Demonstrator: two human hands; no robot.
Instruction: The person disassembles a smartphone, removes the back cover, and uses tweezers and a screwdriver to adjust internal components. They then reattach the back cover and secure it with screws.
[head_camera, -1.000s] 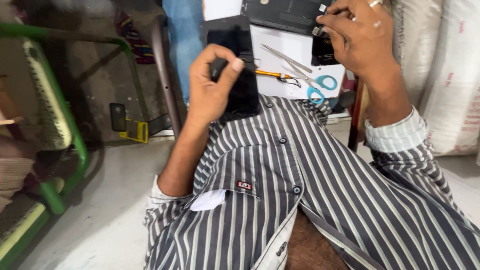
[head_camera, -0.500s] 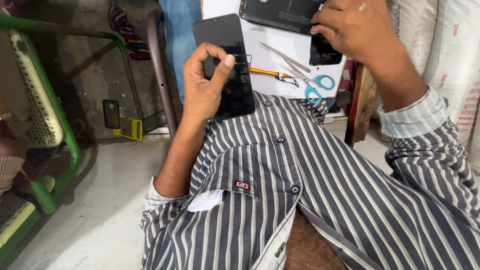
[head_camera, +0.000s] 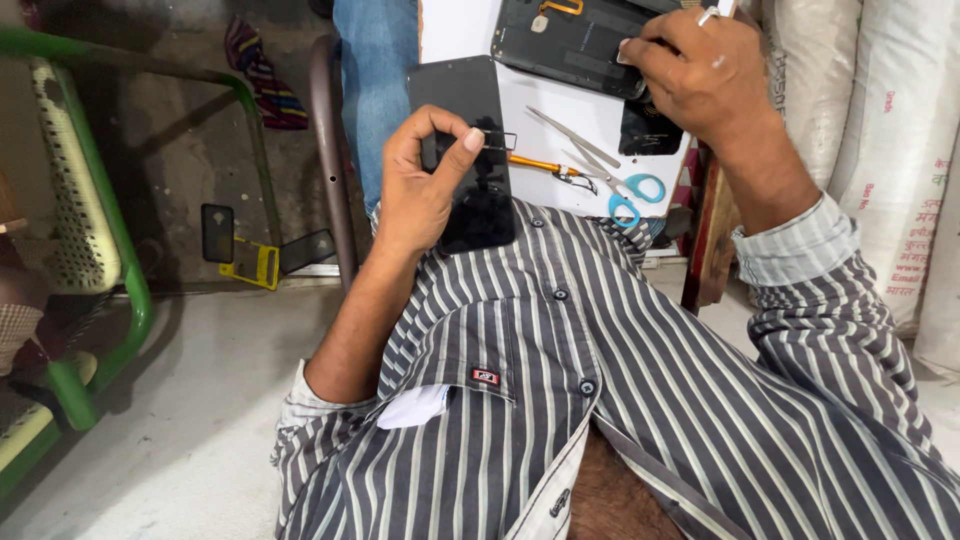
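Black glass phone screen (head_camera: 470, 150), thin and fragile I judge, sits pinched in my left hand (head_camera: 425, 190) beside the white table (head_camera: 455, 30); my right hand (head_camera: 705, 75) presses the phone body (head_camera: 570, 45) there; edges grip safest.

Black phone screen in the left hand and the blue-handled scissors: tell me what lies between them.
In the head view, between the black screen and the scissors an orange-handled tool lies on the white surface.

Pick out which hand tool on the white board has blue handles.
The scissors, lying open near the board's lower right edge. The orange-handled tool beside them and the metal tweezers above have no blue.
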